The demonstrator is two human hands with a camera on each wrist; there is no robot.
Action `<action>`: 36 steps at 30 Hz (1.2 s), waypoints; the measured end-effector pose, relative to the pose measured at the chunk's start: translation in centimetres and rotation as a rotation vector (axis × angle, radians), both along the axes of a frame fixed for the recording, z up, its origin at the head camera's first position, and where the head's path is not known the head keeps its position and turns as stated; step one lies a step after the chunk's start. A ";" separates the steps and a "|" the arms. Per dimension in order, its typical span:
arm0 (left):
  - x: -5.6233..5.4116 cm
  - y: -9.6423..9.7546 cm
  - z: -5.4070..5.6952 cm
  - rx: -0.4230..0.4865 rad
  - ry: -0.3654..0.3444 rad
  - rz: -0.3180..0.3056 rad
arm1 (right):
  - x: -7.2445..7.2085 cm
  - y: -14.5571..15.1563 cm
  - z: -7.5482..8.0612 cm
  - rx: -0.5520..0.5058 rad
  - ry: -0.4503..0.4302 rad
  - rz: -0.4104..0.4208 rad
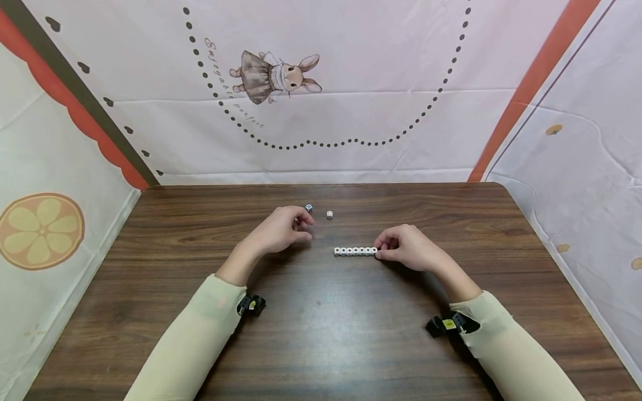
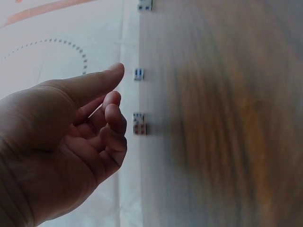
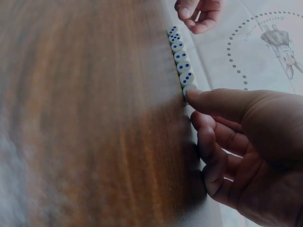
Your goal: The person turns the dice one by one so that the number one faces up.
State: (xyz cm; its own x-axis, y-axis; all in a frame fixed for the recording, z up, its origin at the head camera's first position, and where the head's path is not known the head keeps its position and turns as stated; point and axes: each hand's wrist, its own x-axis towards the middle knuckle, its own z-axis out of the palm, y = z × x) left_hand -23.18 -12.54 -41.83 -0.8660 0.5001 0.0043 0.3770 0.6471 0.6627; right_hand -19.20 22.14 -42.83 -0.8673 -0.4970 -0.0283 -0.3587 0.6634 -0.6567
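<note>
A straight row of several white dice (image 1: 355, 252) lies on the table in front of me. My right hand (image 1: 408, 248) pinches the die at the row's right end, its thumb on the near side; in the right wrist view the thumb (image 3: 213, 101) partly covers that end die (image 3: 189, 89). My left hand (image 1: 283, 228) hovers left of the row, fingers loosely bent, with nothing between thumb and fingers. Just beyond its fingertips sit two loose dice, one bluish-looking die (image 1: 309, 208) and one white die (image 1: 329, 215). Several dice, such as this die (image 2: 138, 74), show past the fingers in the left wrist view.
The brown wooden table (image 1: 321, 345) reaches back to a printed cloth (image 1: 361, 83) hanging behind it. More cloth hangs along the left and right sides. Each wrist carries a small black camera, the left camera (image 1: 252, 304) and the right camera (image 1: 446, 325).
</note>
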 end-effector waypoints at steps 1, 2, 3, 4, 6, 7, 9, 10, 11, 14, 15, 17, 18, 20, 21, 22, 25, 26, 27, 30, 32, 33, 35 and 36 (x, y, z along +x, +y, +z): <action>-0.2 -0.3 0.1 0.003 0.002 0.012 | 0.0 0.0 0.0 -0.001 -0.001 0.000; -0.3 -0.5 0.2 0.007 0.004 0.019 | 0.0 0.0 0.0 -0.001 -0.001 0.000; -0.4 -0.8 0.2 0.012 0.004 0.026 | 0.0 0.0 0.0 0.000 -0.002 0.000; -0.5 -1.0 0.3 0.019 0.005 0.034 | 0.0 0.0 0.0 0.000 -0.002 -0.001; -0.8 -1.5 0.3 0.026 0.009 0.053 | 0.0 0.0 0.0 -0.001 -0.004 -0.002; -0.9 -1.7 0.2 0.027 0.013 0.059 | 0.0 0.0 0.1 -0.001 -0.005 -0.003; -1.3 -2.0 0.0 0.025 0.020 0.072 | 0.0 0.0 0.1 -0.002 -0.006 -0.004; -1.5 -2.2 -0.1 0.021 0.022 0.078 | 0.0 0.0 0.1 -0.002 -0.006 -0.004; -1.7 -2.4 -0.2 0.017 0.027 0.080 | 0.0 0.0 0.1 -0.003 -0.006 -0.005; -2.2 -2.8 -0.6 -0.002 0.033 0.082 | 0.0 0.0 0.1 -0.004 -0.006 -0.004; -2.4 -2.8 -0.6 -0.009 0.036 0.082 | 0.0 0.0 0.1 -0.004 -0.005 -0.004; -2.7 -2.9 -0.8 -0.025 0.034 0.079 | 0.0 0.0 0.1 -0.003 -0.002 -0.003; -2.8 -2.9 -0.7 -0.031 0.031 0.077 | 0.0 0.0 0.1 -0.003 0.000 -0.002; -3.1 -2.8 -0.8 -0.041 0.025 0.070 | 0.0 0.0 0.1 -0.002 0.003 -0.001; -3.2 -2.8 -0.9 -0.045 0.024 0.066 | 0.0 -0.1 0.1 -0.001 0.004 0.000; -3.3 -2.8 -0.9 -0.050 0.023 0.063 | 0.0 -0.1 0.1 0.000 0.005 0.001; -3.6 -2.7 -1.1 -0.060 0.028 0.052 | 0.0 -0.1 0.1 0.000 0.005 0.003; -3.7 -2.7 -1.2 -0.063 0.030 0.048 | 0.0 -0.1 0.1 0.001 0.006 0.003; -3.8 -2.7 -1.2 -0.066 0.030 0.046 | 0.1 -0.1 0.1 0.001 0.005 0.003; -3.9 -2.5 -1.3 -0.070 0.026 0.037 | 0.1 0.0 0.1 0.001 0.005 0.004; -4.0 -2.3 -1.3 -0.073 0.027 0.032 | 0.1 0.0 0.1 0.001 0.005 0.005; -4.0 -2.3 -1.3 -0.074 0.027 0.030 | 0.1 0.0 0.1 0.000 0.005 0.005; -4.0 -2.1 -1.3 -0.074 0.033 0.024 | 0.1 0.0 0.1 -0.001 0.002 0.004; -4.0 -2.1 -1.2 -0.073 0.033 0.023 | 0.1 0.0 0.1 -0.002 0.002 0.003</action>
